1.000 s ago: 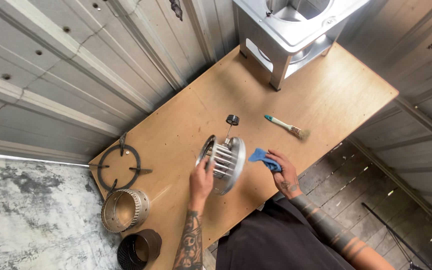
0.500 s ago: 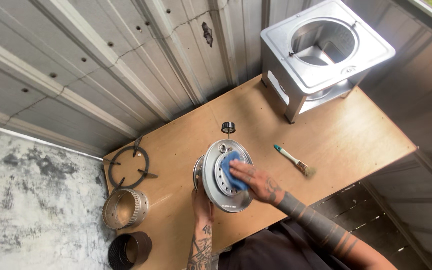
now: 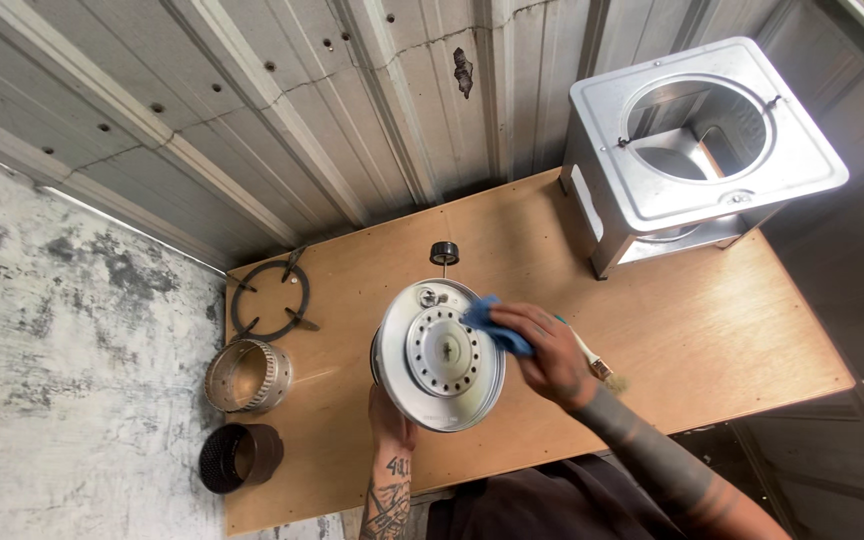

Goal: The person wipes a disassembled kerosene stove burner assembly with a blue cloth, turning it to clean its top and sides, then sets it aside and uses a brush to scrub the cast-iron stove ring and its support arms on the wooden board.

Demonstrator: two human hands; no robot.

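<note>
Head view: right hand point(image 3: 550, 352) presses blue cloth point(image 3: 487, 318) on round metal burner part point(image 3: 439, 355).

Corrugated metal wall point(image 3: 282, 110), wooden table point(image 3: 712, 330)

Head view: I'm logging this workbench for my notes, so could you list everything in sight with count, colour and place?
Wooden table: one, tan, against the corrugated metal wall.
Square metal housing: one, silver, far right corner.
Round metal disc part: one, silver, table centre, tilted up.
Blue cloth: one, on the disc.
Brush: one, pale handle, behind the right hand.
Pot-support ring: one, black, left.
Perforated cylinder: one, silver, left edge.
Dark cylinder: one, near left corner.
Left hand: steadies the disc.
Right hand: presses the cloth.
</note>
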